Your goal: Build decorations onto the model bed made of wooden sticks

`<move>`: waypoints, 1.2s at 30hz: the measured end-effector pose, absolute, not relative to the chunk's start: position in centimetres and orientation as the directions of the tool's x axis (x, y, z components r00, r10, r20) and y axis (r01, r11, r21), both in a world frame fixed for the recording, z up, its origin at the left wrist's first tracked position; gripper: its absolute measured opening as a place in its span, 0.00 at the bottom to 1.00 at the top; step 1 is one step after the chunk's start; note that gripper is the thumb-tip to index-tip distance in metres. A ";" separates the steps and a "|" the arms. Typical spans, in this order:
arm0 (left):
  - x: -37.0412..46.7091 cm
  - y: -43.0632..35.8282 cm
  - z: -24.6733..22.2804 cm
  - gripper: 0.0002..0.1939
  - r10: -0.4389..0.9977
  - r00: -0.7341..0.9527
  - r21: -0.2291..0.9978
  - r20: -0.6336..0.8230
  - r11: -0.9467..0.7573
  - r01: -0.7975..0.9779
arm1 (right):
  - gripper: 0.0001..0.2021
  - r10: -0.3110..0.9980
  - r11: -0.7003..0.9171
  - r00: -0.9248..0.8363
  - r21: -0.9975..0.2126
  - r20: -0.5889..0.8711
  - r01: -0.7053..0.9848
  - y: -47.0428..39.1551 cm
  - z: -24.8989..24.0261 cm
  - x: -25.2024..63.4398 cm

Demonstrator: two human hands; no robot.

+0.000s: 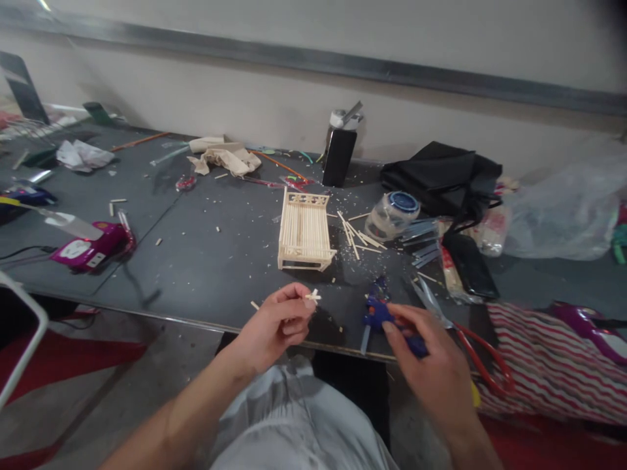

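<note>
My left hand pinches a small cross-shaped piece of pale wooden sticks between thumb and fingertips, above the front edge of the table. Farther right, my right hand has its thumb and fingers around a blue glue gun, which has a clear glue stick poking out toward the table edge. Just beyond my hands stands a small bed-like model made of pale sticks, with a patterned rail at its far end. Loose wooden sticks lie to the right of the model.
Red-handled scissors lie right of my right hand. Behind are a clear jar with a blue lid, a black bag and an upright black phone. A purple glue gun sits on the dark table at left.
</note>
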State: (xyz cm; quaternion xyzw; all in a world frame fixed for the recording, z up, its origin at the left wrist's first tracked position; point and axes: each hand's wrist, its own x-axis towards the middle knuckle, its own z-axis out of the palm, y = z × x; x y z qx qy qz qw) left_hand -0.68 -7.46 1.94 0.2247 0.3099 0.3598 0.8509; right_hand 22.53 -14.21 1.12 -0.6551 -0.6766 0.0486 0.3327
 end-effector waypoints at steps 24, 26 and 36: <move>1.5 -7.9 1.4 0.11 0.733 0.538 0.571 -0.417 0.672 -0.472 | 0.17 0.825 0.487 -0.395 -0.153 0.405 0.860 -12.2 1.5 15.8; 1.5 -8.0 1.6 0.11 0.729 0.534 0.581 -0.429 0.675 -0.455 | 0.16 0.837 0.482 -0.399 -0.162 0.374 0.861 -12.1 1.7 15.8; 1.4 -7.9 1.7 0.09 0.698 0.560 0.588 -0.445 0.700 -0.406 | 0.10 0.828 0.512 -0.438 -0.157 0.350 0.844 -11.7 2.6 16.4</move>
